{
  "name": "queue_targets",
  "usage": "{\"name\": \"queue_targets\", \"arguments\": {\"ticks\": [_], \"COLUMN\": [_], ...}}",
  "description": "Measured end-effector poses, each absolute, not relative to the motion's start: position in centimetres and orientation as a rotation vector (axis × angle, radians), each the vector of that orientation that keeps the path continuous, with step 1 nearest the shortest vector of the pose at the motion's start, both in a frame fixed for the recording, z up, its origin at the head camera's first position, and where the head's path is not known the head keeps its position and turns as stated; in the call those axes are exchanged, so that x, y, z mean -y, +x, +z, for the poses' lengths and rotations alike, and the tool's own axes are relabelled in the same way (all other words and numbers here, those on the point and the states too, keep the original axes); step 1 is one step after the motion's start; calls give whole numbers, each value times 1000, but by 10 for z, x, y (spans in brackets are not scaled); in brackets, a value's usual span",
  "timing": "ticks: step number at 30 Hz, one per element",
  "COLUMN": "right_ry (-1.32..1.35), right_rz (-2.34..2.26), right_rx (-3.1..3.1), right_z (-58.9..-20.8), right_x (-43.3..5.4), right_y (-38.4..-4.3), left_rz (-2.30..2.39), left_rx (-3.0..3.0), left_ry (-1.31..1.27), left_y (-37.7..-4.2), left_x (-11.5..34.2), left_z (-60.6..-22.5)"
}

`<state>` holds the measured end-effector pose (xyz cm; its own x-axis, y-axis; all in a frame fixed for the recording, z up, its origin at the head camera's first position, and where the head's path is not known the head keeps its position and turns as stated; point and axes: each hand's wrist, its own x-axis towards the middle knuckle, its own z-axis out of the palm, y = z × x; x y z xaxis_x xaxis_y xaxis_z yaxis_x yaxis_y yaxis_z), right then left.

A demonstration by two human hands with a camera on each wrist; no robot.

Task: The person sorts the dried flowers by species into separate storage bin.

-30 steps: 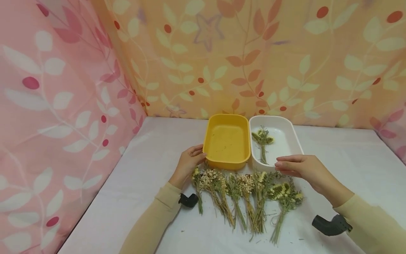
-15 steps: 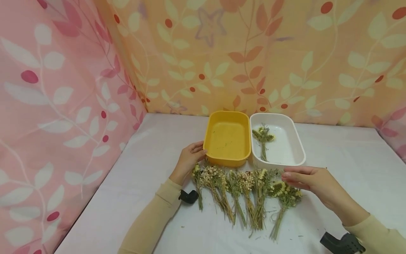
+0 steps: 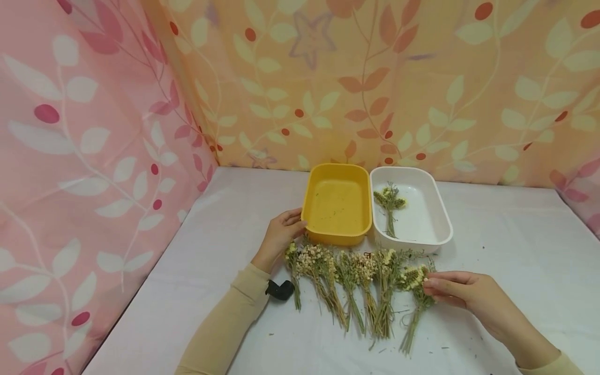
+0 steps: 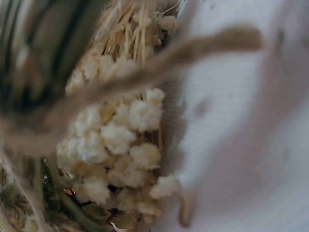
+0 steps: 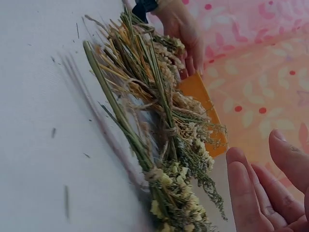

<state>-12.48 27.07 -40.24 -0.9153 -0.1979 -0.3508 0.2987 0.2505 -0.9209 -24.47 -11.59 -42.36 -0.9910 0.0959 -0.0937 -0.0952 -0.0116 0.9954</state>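
The right hand (image 3: 478,299) is loose, with straight fingers and nothing held, beside the top of the bunch of pale yellow dried flowers with thin green stems (image 3: 417,302). Whether it touches the flowers is hard to tell. About nine o'clock from there, a row of other dried bunches, cream, yellow and green (image 3: 366,272), lies on the bench covered in pale cloth (image 3: 515,245). At eleven o'clock is the white box with round corners (image 3: 412,246); one small yellow-and-green dried bunch (image 3: 390,204) lies in its left part. At ten o'clock is the yellow box with round corners (image 3: 335,239). The left hand (image 3: 277,237), fingers nearly straight, touches that box at its seven o'clock corner.

The sorting looks only just started: one bunch is in a box, about seven lie outside, and the yellow box has no bunch yet.
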Motion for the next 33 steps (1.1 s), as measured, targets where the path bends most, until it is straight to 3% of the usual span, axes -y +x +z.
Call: {"name": "queue_targets", "arguments": {"ticks": [19,33], "right_ry": [338,205], "right_rz": [-1568,-1811], "right_rx": [-2158,-1770], "right_z": [-420,-445], "right_x": [-277,-284], "right_y": [-95,-87], "left_rz": [2168,2154], "left_rx": [-2077,-2082], "left_ry": [8,5], "left_y": [-245,-247], "left_x": [115,117], "left_z": [-426,-425]}}
